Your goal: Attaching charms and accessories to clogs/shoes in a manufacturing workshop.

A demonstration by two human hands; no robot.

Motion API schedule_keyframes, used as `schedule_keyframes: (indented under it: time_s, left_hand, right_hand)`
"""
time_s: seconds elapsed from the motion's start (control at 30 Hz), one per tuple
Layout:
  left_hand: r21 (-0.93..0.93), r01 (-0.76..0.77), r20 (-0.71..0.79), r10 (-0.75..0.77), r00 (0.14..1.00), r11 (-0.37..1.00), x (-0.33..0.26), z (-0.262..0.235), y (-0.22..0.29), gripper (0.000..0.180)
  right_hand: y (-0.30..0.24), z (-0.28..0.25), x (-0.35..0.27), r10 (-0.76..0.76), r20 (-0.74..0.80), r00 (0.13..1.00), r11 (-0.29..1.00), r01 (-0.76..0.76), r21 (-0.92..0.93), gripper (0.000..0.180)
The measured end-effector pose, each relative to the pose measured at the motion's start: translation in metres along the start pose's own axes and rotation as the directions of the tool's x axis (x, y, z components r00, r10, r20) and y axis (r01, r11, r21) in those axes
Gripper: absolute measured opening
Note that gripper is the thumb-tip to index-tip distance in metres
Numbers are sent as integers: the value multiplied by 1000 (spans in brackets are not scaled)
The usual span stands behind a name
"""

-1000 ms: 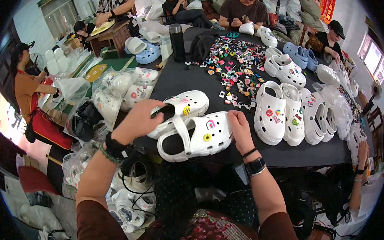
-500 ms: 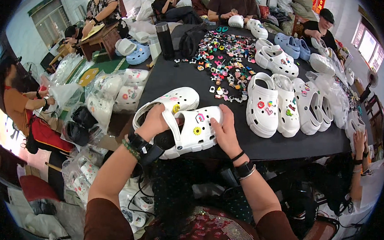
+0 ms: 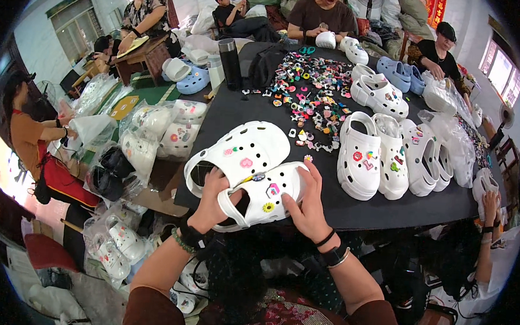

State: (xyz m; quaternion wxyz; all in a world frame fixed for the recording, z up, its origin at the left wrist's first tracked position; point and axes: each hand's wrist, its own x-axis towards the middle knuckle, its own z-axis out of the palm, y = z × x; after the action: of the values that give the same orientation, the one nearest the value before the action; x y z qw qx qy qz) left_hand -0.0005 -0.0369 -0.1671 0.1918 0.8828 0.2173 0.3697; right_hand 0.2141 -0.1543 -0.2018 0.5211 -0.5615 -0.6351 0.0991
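At the table's near edge I have a pair of white clogs side by side. The near clog (image 3: 282, 184) carries a yellow flower charm and a pink-and-white one; the far clog (image 3: 255, 141) has a pink flower and a strawberry-like charm. My left hand (image 3: 212, 202) grips the pair around the foot openings, its fingertips partly hidden between them. My right hand (image 3: 309, 207) is closed around the toe of the near clog, thumb on its top. Beyond my right fingers, a small flower charm (image 3: 308, 158) lies on the black table (image 3: 248, 112).
Loose colourful charms (image 3: 311, 86) are heaped mid-table. Decorated white clogs (image 3: 359, 156) stand on the right, blue clogs (image 3: 394, 73) farther back. A black flask (image 3: 230, 65) stands far left. Bagged clogs (image 3: 137, 150) lie left of the table. Several people sit or stand around; a co-worker's hand (image 3: 490, 205) touches a clog at right.
The clogs have tilted so more of the far clog's top shows. My hands have shifted slightly toward me with them. The flower charm now shows on the table beyond my right hand.
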Motion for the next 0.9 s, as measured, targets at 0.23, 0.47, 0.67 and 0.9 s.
schedule_keyframes:
  time_s: [0.23, 0.47, 0.67, 0.9]
  left_hand:
    - [-151, -67, 81, 80, 993, 986, 11, -30, -14, 33]
    - [-349, 350, 122, -328, 937, 869, -6, -25, -47, 29]
    - [-203, 262, 86, -249, 965, 944, -8, -22, -52, 27]
    - [-240, 255, 75, -244, 967, 937, -12, -23, -54, 27]
  right_hand:
    - [-6, 31, 2, -12, 52, 999, 999, 14, -33, 72]
    - [8, 21, 25, 113, 390, 914, 977, -172, 122, 61]
    - [55, -41, 84, 267, 258, 929, 949, -206, -241, 22]
    - [115, -35, 134, 339, 125, 933, 755, -191, -628, 22]
